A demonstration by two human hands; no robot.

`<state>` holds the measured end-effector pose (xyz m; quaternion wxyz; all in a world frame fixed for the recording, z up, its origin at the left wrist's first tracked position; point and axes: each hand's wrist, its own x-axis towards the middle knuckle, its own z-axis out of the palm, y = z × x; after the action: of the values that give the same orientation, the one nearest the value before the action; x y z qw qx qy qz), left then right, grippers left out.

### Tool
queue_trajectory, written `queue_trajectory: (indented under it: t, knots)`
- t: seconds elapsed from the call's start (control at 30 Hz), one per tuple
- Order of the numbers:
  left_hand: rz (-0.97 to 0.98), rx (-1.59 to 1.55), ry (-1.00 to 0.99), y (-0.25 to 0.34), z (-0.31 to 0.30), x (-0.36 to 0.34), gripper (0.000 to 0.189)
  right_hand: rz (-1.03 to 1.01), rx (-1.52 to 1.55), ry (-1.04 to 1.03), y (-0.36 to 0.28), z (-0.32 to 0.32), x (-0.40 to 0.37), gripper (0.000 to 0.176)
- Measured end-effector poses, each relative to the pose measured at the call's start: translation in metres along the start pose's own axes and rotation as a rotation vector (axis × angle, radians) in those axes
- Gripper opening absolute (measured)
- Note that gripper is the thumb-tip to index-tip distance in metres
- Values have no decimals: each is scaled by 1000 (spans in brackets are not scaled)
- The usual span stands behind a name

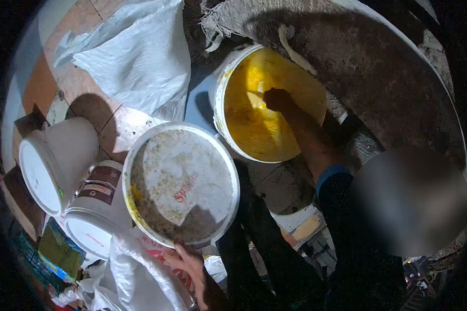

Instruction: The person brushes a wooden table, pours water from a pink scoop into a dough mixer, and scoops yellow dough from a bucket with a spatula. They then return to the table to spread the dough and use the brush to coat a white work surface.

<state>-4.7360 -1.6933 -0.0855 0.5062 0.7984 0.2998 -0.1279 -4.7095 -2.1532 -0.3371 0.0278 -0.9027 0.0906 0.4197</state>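
Floor was tiled (pixel 41 90). Nearest, btm L, lay a white sack (pixel 142 269), w/ brown-labelled tub (pixel 99 186) just beyond, then plain white tub (pixel 70 145), both tipped; 2nd sack (pixel 140 62) sat farther off. Round lid (pixel 179 179) was white, grubby, w/ red lettering & yellow-smeared rim. Past it, open white bucket (pixel 218 98) tilted, yellow-coated inside. L hand (pixel 187 264) touched lid's near rim; couldn't tell if fingers gripped. R hand (pixel 279 101) was over bucket's mouth, fingers curled, shadowed; hold on pale piece (pixel 255 98) alongside unclear.
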Motion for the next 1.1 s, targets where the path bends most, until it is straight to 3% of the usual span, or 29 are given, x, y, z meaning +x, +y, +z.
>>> queue_trajectory:
  t: [0.07,0.17,0.23,0.27,0.37,0.53,0.6,0.63,0.73,0.77,0.87,0.93,1.03,1.1]
  knots:
    - [-25,-4,3,13,9,2,47,22,19,71,-14,4,3,18]
    - [-38,43,16,29,18,2,51,-43,39,-99,-34,19,19,17]
    - [-23,86,24,32,17,4,51,-350,-500,62,-41,40,29,16]
    - [-12,88,9,31,15,6,50,-329,-447,53,-44,44,31,17]
    - [62,53,-15,30,15,9,48,-127,106,26,-51,43,28,19]
    - [127,23,-51,26,14,12,45,-160,444,162,-55,37,27,26]
    - [18,133,-28,41,17,9,43,-201,579,222,-55,33,24,29]
    - [96,20,-48,33,17,12,39,-222,635,253,-54,29,22,30]
    - [83,-69,-54,29,18,10,36,-236,735,340,-51,8,12,35]
    - [89,43,-165,27,13,15,34,-219,748,363,-50,-2,3,33]
    - [91,-94,-112,36,21,8,34,-167,786,432,-47,-20,-26,32]
    - [80,74,-72,35,15,9,32,-126,812,482,-39,-26,-40,39]
    - [110,47,-62,45,4,7,25,-162,812,573,-43,-74,-95,38]
    - [122,57,-255,41,-19,9,27,-116,797,612,-43,-81,-121,36]
